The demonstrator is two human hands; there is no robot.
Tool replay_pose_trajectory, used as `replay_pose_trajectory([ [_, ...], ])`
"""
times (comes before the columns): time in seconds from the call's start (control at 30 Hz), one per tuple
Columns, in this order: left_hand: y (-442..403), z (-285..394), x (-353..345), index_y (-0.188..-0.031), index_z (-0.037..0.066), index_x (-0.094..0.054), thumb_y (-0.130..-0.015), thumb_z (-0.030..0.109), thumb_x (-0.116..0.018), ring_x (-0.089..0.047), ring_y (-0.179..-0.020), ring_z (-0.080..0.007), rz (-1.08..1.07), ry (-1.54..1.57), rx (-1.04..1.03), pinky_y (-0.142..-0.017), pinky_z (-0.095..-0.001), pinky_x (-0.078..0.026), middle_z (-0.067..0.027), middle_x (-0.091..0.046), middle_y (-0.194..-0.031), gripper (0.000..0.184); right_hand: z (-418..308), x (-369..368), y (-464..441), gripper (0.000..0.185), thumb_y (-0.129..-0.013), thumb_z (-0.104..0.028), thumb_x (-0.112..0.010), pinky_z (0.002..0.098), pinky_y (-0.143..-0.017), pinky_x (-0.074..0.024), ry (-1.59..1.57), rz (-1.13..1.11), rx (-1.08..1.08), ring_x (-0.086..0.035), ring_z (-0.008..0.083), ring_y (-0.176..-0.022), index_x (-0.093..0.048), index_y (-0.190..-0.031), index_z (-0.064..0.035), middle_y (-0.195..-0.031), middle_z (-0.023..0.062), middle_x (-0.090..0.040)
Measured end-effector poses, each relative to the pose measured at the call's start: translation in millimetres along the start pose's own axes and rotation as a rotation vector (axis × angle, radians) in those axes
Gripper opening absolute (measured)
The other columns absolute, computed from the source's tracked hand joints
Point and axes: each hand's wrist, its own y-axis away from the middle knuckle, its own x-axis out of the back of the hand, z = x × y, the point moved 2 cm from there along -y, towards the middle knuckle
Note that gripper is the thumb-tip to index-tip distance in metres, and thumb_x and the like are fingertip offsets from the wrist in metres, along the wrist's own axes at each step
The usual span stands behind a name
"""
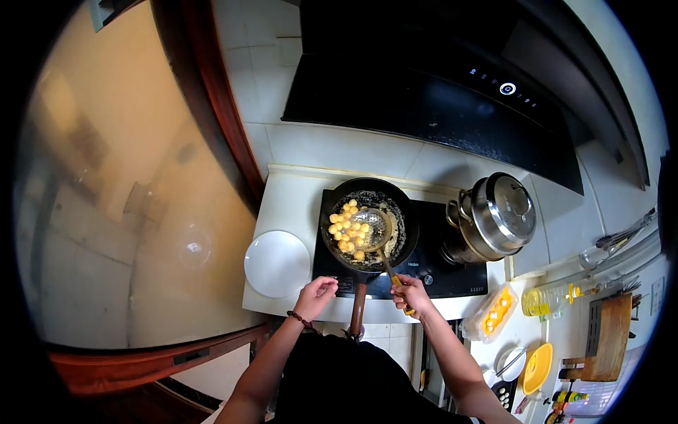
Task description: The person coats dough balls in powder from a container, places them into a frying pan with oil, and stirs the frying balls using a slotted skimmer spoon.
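Note:
My right hand (412, 296) is closed around the handle of a skimmer (373, 227). The skimmer's round mesh head is inside a black frying pan (407, 212), against a heap of small golden balls (346, 226). The pan contains foamy liquid, seemingly oil. My left hand (316, 299), a beaded bracelet at its wrist, hovers left of the pan's brown handle (359, 309). Its fingers are curled together, with nothing visible in them. Beyond that hand a white plate (277, 263) lies on the counter.
A lidded steel steamer pot (498, 215) stands right of the pan on the black cooktop (452, 279). Farther right are a plastic box of orange items (492, 314), an oil bottle (540, 300) and a yellow basket (538, 367). A dark range hood (424, 92) hangs above.

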Motion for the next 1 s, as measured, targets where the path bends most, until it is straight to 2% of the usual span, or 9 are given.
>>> replay_pose_trajectory([
  [0.3,1,-1,5,-0.122,0.007,-0.067,-0.102,0.029,-0.068,-0.071,-0.089,-0.0114,0.038,0.037,-0.007,-0.070,-0.0270,-0.055,-0.0046,-0.073,-0.104,0.030,-22,9,10,0.056,-0.093,0.003,-0.061,0.0300,-0.044,-0.0422,0.598,0.206,0.302,-0.050,0.0102,-0.053,-0.050,-0.148,-0.0001,-0.077,0.0063,-0.057],
  [0.37,0,-2,4,-0.122,0.007,-0.067,-0.102,0.029,-0.068,-0.071,-0.089,-0.0115,0.035,0.029,-0.006,-0.071,-0.0271,-0.055,-0.0045,-0.073,-0.104,0.030,-29,9,8,0.052,-0.091,0.001,-0.063,0.0349,-0.058,-0.0541,1.078,0.315,0.560,-0.067,0.0193,-0.066,-0.055,-0.142,0.0038,-0.089,0.0178,-0.070],
  [0.47,0,0,3,-0.122,0.007,-0.067,-0.102,0.029,-0.068,-0.071,-0.090,-0.0115,0.025,0.019,-0.004,-0.071,-0.0271,-0.055,-0.0044,-0.073,-0.104,0.030,-34,-7,12,0.051,-0.087,0.000,-0.065,0.0379,-0.082,-0.0572,1.170,0.287,0.748,-0.076,0.0300,-0.094,-0.058,-0.137,0.0066,-0.106,0.0287,-0.072],
  [0.57,-1,3,4,-0.122,0.007,-0.067,-0.102,0.028,-0.068,-0.071,-0.090,-0.0113,0.021,0.022,-0.008,-0.071,-0.0271,-0.055,-0.0043,-0.073,-0.104,0.030,-47,-43,36,0.054,-0.085,0.000,-0.066,0.0392,-0.096,-0.0529,1.162,0.270,0.603,-0.070,0.0371,-0.114,-0.058,-0.137,0.0070,-0.115,0.0317,-0.069],
  [0.63,-2,4,5,-0.122,0.007,-0.067,-0.102,0.028,-0.068,-0.071,-0.090,-0.0112,0.020,0.028,-0.012,-0.071,-0.0270,-0.055,-0.0043,-0.073,-0.104,0.029,-40,-47,32,0.053,-0.086,-0.001,-0.066,0.0388,-0.094,-0.0534,1.171,0.280,0.582,-0.072,0.0337,-0.111,-0.058,-0.137,0.0071,-0.113,0.0315,-0.070],
  [0.7,-3,1,5,-0.123,0.006,-0.067,-0.102,0.027,-0.068,-0.071,-0.090,-0.0107,0.015,0.030,-0.016,-0.071,-0.0265,-0.055,-0.0041,-0.073,-0.105,0.029,-33,-51,28,0.051,-0.087,-0.001,-0.062,0.0458,-0.089,-0.0540,1.044,0.221,0.680,-0.069,0.0460,-0.103,-0.057,-0.137,0.0064,-0.103,0.0324,-0.069],
  [0.73,-3,-1,5,-0.123,0.006,-0.067,-0.102,0.027,-0.068,-0.071,-0.090,-0.0107,0.012,0.030,-0.016,-0.071,-0.0265,-0.055,-0.0041,-0.073,-0.105,0.029,-32,-54,26,0.051,-0.088,-0.003,-0.063,0.0438,-0.076,-0.0562,1.026,0.210,0.576,-0.074,0.0384,-0.083,-0.059,-0.138,0.0033,-0.090,0.0270,-0.071],
  [0.87,-5,-5,5,-0.123,0.006,-0.067,-0.102,0.027,-0.068,-0.071,-0.090,-0.0108,-0.010,0.020,-0.025,-0.071,-0.0265,-0.055,-0.0041,-0.073,-0.105,0.029,-31,-64,26,0.049,-0.091,-0.005,-0.064,0.0361,-0.052,-0.0509,0.856,0.147,0.314,-0.066,0.0175,-0.055,-0.059,-0.140,0.0000,-0.073,0.0142,-0.069],
  [1.0,-4,-3,8,-0.122,0.007,-0.068,-0.102,0.026,-0.068,-0.072,-0.090,-0.0121,0.004,0.021,-0.019,-0.070,-0.0273,-0.056,-0.0045,-0.073,-0.105,0.028,-31,-41,22,0.052,-0.092,-0.003,-0.062,0.0367,-0.053,-0.0516,0.910,0.264,0.376,-0.065,0.0187,-0.055,-0.057,-0.143,-0.0009,-0.072,0.0137,-0.068],
])
